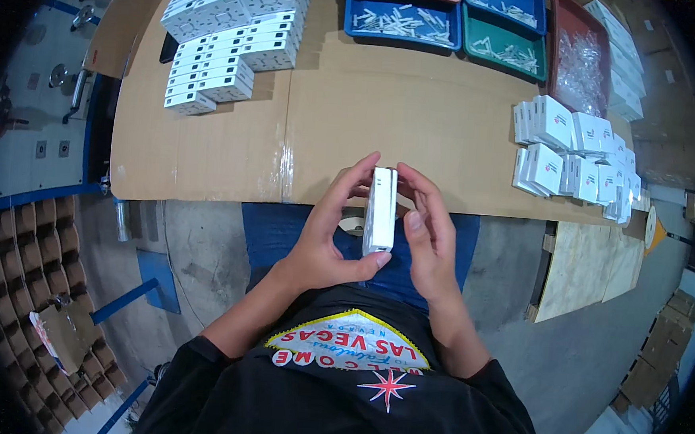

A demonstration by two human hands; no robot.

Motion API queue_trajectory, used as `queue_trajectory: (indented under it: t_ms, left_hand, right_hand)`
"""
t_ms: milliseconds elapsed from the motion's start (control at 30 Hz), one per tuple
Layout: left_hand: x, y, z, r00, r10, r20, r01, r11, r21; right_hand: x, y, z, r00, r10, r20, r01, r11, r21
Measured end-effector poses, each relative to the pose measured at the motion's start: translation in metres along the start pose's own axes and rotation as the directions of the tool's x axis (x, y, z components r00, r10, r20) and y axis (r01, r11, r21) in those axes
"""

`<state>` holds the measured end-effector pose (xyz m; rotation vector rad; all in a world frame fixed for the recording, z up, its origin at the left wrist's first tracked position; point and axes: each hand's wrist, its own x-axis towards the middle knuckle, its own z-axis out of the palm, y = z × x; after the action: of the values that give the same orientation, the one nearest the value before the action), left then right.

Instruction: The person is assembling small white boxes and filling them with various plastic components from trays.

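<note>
A small white box [382, 211] stands on its narrow edge between my hands, in front of the table's near edge. My left hand [323, 243] grips it, thumb at the lower end and fingers reaching to the upper end. My right hand [431, 250] curves around the other side, its index fingertip at the box's top corner and its thumb a little apart from the side. The box's broad faces are mostly turned out of sight.
Cardboard covers the table [208, 153]. White boxes [240, 27] are stacked at the far left, and smaller white packs [545, 165] stand at the right. Behind lie a blue tray [402, 39] of white sticks, a green tray [504, 66] and a red tray [561, 39] of clear plastic pieces.
</note>
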<state>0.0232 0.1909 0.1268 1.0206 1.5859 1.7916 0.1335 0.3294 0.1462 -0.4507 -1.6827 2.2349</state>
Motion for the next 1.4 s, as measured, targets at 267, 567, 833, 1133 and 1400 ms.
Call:
queue_trajectory:
  t_ms: [267, 567, 833, 1133, 1400]
  left_hand:
    - [0.0, 0.003, 0.027, 0.988, -0.054, -0.146, 0.042, 0.995, -0.086]
    - [0.003, -0.009, 0.047, 0.949, 0.195, -0.248, -0.137, 0.963, 0.234]
    - [-0.002, -0.009, 0.049, 0.928, 0.137, -0.347, -0.092, 0.985, 0.143]
    - [-0.001, -0.005, 0.049, 0.945, 0.055, -0.324, -0.033, 0.997, 0.073]
    - [0.011, 0.005, 0.025, 0.766, -0.604, -0.217, 0.271, 0.611, -0.743]
  right_hand:
    - [0.008, 0.017, 0.019, 0.981, -0.151, -0.12, 0.13, 0.977, -0.168]
    - [0.012, 0.004, 0.045, 0.925, -0.08, -0.372, 0.148, 0.976, 0.159]
    - [0.015, 0.003, 0.055, 0.908, -0.185, -0.377, 0.196, 0.98, -0.007]
    - [0.014, 0.002, 0.053, 0.912, -0.172, -0.372, 0.183, 0.983, -0.006]
    - [0.015, 0.006, 0.002, 0.993, -0.114, 0.034, 0.119, 0.919, -0.376]
